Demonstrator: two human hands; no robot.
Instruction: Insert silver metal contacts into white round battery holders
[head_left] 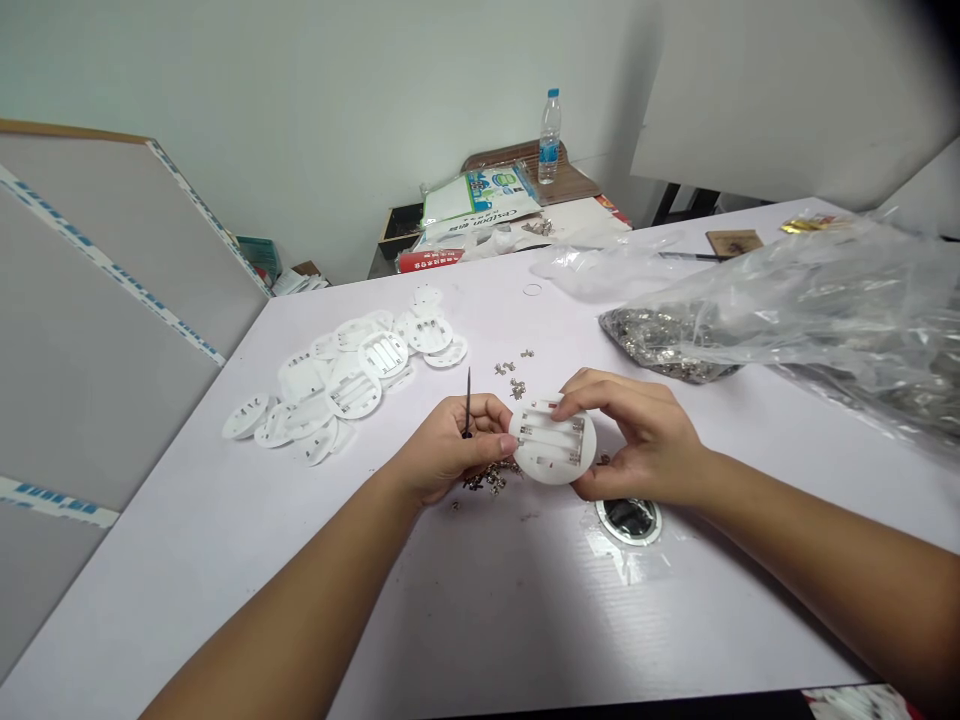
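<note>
A round white battery holder [553, 462] with long slots and metal contacts is held between both hands, above the table. My left hand [457, 450] pinches its left edge with the thumb, and a thin dark pointed tool [469, 395] sticks up from the same hand. Around the right rim curl the fingers of my right hand [645, 435], thumb below and fingertips on top. Small metal contact pieces [495, 478] lie in a heap under the hands, partly hidden. A few more contacts [517, 388] lie just beyond.
Several white battery holders [352, 393] are piled at the left. A clear plastic bag [817, 300] of metal pieces spreads over the right side. A round black disc with a silver rim [631, 521] lies near my right wrist. A water bottle [549, 140] stands at the back.
</note>
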